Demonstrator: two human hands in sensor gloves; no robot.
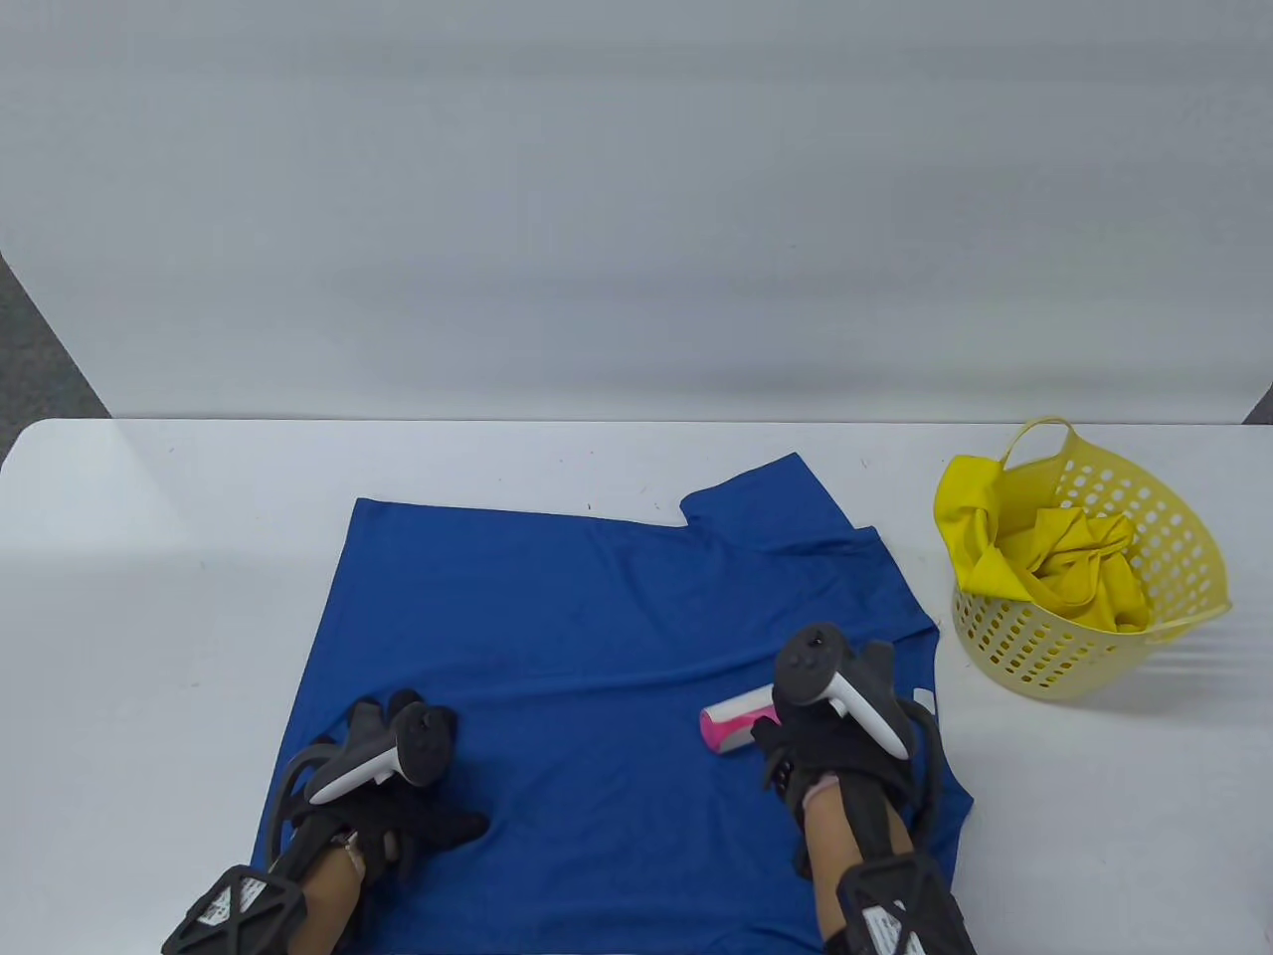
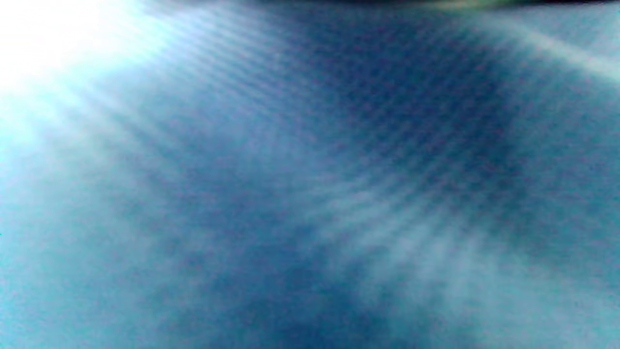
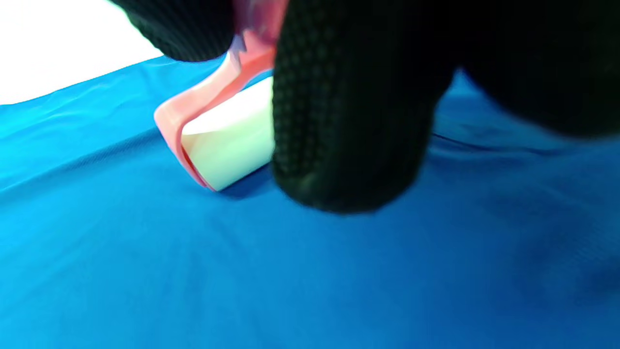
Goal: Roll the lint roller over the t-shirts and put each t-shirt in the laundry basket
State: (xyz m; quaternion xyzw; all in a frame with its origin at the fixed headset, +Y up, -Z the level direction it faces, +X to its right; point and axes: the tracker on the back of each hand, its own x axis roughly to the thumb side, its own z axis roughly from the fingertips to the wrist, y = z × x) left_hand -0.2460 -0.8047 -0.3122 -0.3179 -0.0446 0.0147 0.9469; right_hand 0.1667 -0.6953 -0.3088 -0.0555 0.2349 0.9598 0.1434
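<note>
On the white table (image 1: 149, 557), a single royal-blue knit t-shirt (image 1: 597, 637) lies spread flat, and the person's right hand (image 1: 835, 736) grips the pink-framed lint roller with its white sticky drum (image 1: 738, 724), gloved fingers (image 3: 348, 126) curled round the handle so the drum touches the cloth near the shirt's right side. At the shirt's lower left, the left hand (image 1: 398, 796) rests on the fabric as if to pin it down, its fingers apparently laid flat and holding nothing; its wrist view shows only blurred blue weave, so the exact finger pose is hard to confirm. Near the table's right edge stands the yellow perforated plastic laundry basket (image 1: 1183, 557), well apart from the shirt, with one crumpled yellow t-shirt (image 1: 1054, 567) already in it, part draped over the rim. The likeliest trouble from here is bunching: the sticky drum could drag the thin cloth along with it and fold it into a ridge, especially far from the pinning hand. A tilted roller would touch along one edge only and miss lint. Later, a hasty lift toward the basket could tip that light container or leave a sleeve hanging outside. Counted: two t-shirts, one roller, one basket, two gloved hands.
</note>
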